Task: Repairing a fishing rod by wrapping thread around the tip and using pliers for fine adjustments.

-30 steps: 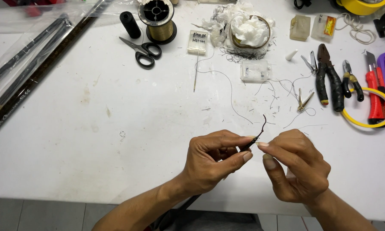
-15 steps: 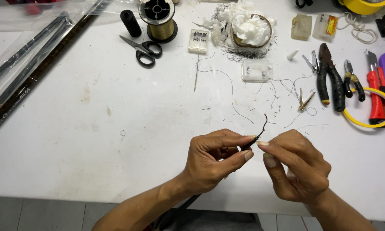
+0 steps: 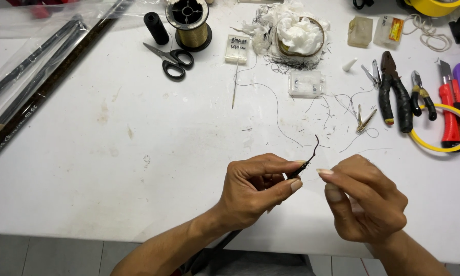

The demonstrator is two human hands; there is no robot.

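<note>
Left hand point(image 3: 255, 191) grip still pinching thin dark rod tip point(image 3: 305, 162), right hand point(image 3: 365, 199) fingertips now slightly apart from it, empty

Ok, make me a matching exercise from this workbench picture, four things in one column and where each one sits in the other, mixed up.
Things:
1. scissors
2. thin dark rod tip
3. red utility knife
4. gold thread spool

Places:
A. far right of the table, inside the yellow ring
B. pinched in the left hand
C. top centre, beside a black spool
D. just below the two spools

Pairs: 1-D, 2-B, 3-A, 4-C
</note>
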